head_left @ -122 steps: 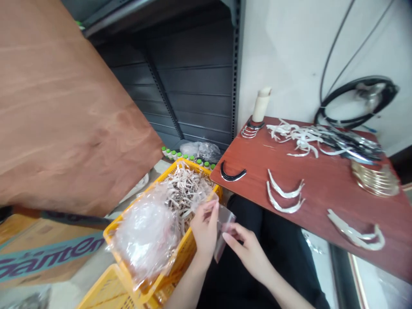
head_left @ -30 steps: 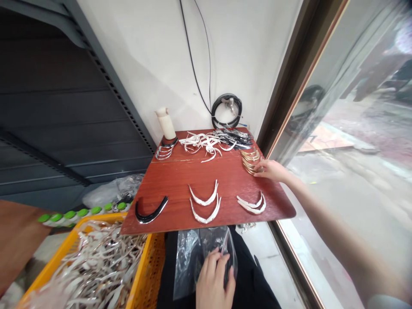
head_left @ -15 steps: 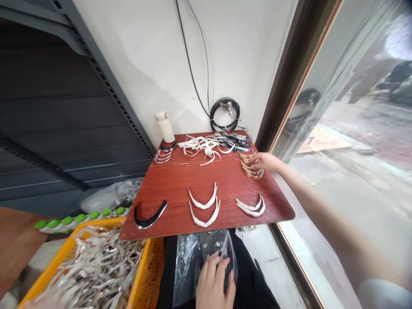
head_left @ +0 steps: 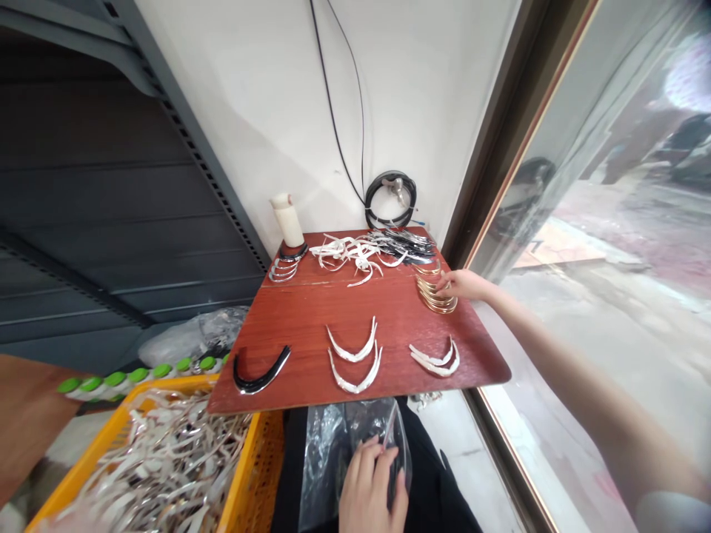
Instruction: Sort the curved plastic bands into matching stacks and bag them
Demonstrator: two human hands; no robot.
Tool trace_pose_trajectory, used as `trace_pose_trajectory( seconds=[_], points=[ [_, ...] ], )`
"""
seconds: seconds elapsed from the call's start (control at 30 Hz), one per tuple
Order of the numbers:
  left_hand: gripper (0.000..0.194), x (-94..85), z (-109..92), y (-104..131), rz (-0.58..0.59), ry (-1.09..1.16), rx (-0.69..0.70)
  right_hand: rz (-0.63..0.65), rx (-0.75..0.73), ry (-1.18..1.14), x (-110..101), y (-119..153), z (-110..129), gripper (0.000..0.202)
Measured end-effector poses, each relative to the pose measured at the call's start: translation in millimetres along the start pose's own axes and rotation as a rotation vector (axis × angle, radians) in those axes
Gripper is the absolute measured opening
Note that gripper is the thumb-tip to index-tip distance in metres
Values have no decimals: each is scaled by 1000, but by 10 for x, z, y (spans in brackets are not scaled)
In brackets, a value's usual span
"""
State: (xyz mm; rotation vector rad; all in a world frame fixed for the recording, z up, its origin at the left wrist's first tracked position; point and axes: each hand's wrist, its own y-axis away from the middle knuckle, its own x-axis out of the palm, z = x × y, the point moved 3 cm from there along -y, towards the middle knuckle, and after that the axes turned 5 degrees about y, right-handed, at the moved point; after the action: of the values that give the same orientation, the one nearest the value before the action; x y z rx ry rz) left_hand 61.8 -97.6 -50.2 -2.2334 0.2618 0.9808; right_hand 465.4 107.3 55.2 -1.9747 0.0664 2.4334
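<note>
My right hand [head_left: 458, 284] reaches over the right side of the red-brown board, its fingers pinched on the gold curved strips [head_left: 436, 297] stacked there. Down on my lap, my left hand [head_left: 371, 485] has its bent fingers closed over a clear plastic bag [head_left: 322, 459]; dark content shows through it. Toward the board's front lie a black curved strip bundle [head_left: 261, 381], two white curved strips [head_left: 355, 381] in the middle and a white curved pair [head_left: 436, 363] at right. Behind them are a white tangled strip pile [head_left: 355, 252] and a dark strip pile [head_left: 408, 244].
A yellow crate [head_left: 266, 451] full of silvery and white strips stands left of the board [head_left: 311, 303]. Green-capped bottles [head_left: 138, 376] line up behind it. A white cylinder [head_left: 289, 222] and a coiled black cable [head_left: 414, 203] are at the wall; a glass pane borders the right.
My right hand has shifted slightly at the gold strips, and one or more now sit apart behind the others. My left hand stays on the bag.
</note>
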Motion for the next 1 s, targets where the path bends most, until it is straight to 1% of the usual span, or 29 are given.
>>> trace_pose_trajectory(
  seconds=[0.07,0.13,0.27,0.33,0.4,0.47,0.57,0.67,0.73,0.83,1.0],
  points=[
    [26,0,2,-4,-10,1,3,-10,-9,18,-24,-22,2,19],
    [26,5,9,-3,-16,5,8,-53,-12,55,-67,-79,4,23],
    [26,28,29,8,-21,7,23,-154,-1,166,-130,-270,12,37],
    [27,38,40,12,-26,-1,28,-151,1,208,-107,-354,20,40],
    [27,41,48,13,-35,-7,32,-123,-4,235,-56,-386,33,36],
    [26,40,51,14,-43,-4,33,-96,-23,254,2,-350,50,33],
    [26,35,46,13,-38,11,22,-78,-65,280,63,-192,73,35],
    [26,35,28,8,-18,30,10,-82,-91,299,81,-21,66,37],
    [26,37,14,4,-9,43,8,-86,-99,304,77,39,47,36],
    [26,36,2,-1,-14,51,16,-92,-101,307,65,19,22,36],
    [25,29,2,-4,-36,28,53,-101,-104,316,63,-146,52,31]
  ],
)
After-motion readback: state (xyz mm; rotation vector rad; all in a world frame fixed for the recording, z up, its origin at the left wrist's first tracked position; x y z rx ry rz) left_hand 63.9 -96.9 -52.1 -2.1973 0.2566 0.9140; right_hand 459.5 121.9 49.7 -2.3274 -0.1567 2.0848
